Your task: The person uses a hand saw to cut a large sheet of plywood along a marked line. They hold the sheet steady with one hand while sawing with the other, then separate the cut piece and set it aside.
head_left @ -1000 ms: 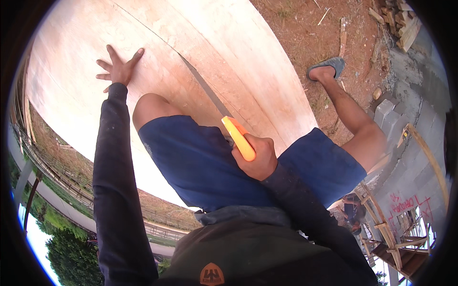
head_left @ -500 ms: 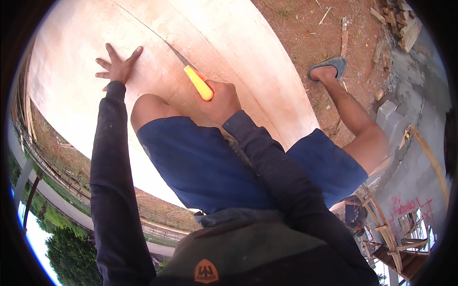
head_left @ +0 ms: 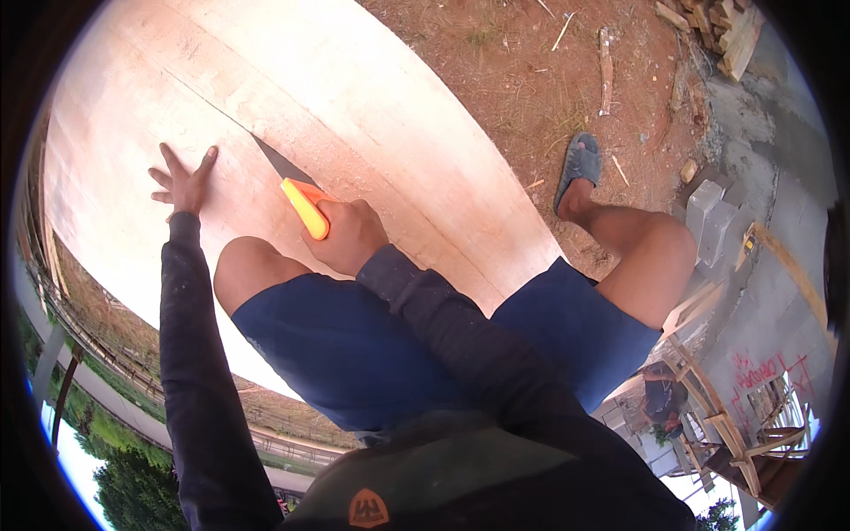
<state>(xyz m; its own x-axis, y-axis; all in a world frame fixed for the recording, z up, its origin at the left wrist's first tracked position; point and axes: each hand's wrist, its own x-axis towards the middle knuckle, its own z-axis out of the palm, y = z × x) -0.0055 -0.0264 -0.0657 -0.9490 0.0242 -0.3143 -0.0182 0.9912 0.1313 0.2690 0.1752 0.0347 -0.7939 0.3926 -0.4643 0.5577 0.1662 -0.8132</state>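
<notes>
My right hand (head_left: pixel 351 235) is wrapped round the yellow-orange handle of a handsaw (head_left: pixel 304 205). The saw's dark blade slants up and left from the handle and sits in a cut in a large pale plywood sheet (head_left: pixel 381 115). Beyond the blade the cut runs on as a thin dark line toward the far left. My left hand (head_left: pixel 184 183) lies flat on the sheet, left of the cut, with fingers spread. One bare knee rests on the plywood between my two arms. Sawdust is scattered near the blade.
My sandalled foot (head_left: pixel 580 168) stands on reddish soil right of the sheet. Concrete blocks (head_left: pixel 708 217) and a grey slab lie farther right, with a pile of wood offcuts (head_left: pixel 739 40) at the far right. Another person (head_left: pixel 662 398) is near timber framing at lower right.
The view has shifted, so the sheet and both hands appear lower and farther left. More of the saw blade shows above the sheet beside the handle. Both hands keep their hold and pose.
</notes>
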